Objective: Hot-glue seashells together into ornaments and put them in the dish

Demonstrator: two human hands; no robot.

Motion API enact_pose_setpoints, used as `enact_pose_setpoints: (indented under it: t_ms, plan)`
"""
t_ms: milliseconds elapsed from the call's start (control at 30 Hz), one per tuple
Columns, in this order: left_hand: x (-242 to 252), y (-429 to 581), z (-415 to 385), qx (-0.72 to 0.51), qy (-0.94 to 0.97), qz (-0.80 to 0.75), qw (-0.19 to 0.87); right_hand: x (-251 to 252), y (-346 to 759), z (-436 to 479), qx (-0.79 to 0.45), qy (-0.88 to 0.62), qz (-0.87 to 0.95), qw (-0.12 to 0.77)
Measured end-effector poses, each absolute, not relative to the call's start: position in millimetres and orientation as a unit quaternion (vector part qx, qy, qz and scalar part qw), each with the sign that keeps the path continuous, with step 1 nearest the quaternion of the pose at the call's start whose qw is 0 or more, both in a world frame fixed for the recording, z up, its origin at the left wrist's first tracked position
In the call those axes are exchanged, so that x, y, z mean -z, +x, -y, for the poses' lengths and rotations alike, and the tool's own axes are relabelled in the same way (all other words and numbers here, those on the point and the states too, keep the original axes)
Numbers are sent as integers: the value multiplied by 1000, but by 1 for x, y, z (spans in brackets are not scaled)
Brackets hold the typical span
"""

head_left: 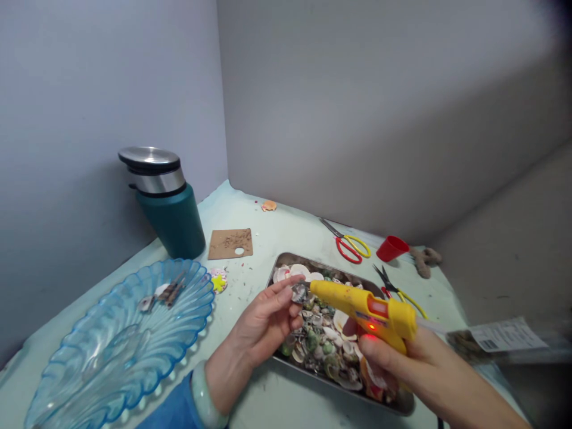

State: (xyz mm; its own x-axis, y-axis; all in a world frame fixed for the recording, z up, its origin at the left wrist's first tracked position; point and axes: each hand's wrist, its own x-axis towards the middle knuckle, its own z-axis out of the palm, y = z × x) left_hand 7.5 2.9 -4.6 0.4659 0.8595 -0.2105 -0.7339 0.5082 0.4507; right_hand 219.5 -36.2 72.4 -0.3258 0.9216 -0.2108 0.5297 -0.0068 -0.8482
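Note:
My right hand [388,357] is wrapped round a yellow hot glue gun [344,295] with a red light glowing on its side. Its nozzle points left and meets, or nearly meets, a small greyish shell [299,292]. That shell is pinched between the thumb and fingers of my left hand [270,316]; whether the tip touches it I cannot tell. Beneath both hands lies a metal tray [322,376] full of mixed shells [328,348], white, green and brown. My right hand and the gun hide part of the tray's right side.
A blue scalloped plate [134,333] holding a few small pieces is at left, a teal bottle [172,220] behind it. Farther back are a cardboard piece [223,243], two pairs of scissors [348,247], a red cup [392,248], brown rope [424,260] and a labelled bag [504,336].

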Motion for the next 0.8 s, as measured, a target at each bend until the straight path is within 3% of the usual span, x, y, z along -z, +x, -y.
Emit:
enact_pose_setpoints:
  t_ms: [800]
  plan:
    - [3, 8, -3, -471, 149, -213, 843, -82, 210, 39, -454, -525, 683, 229]
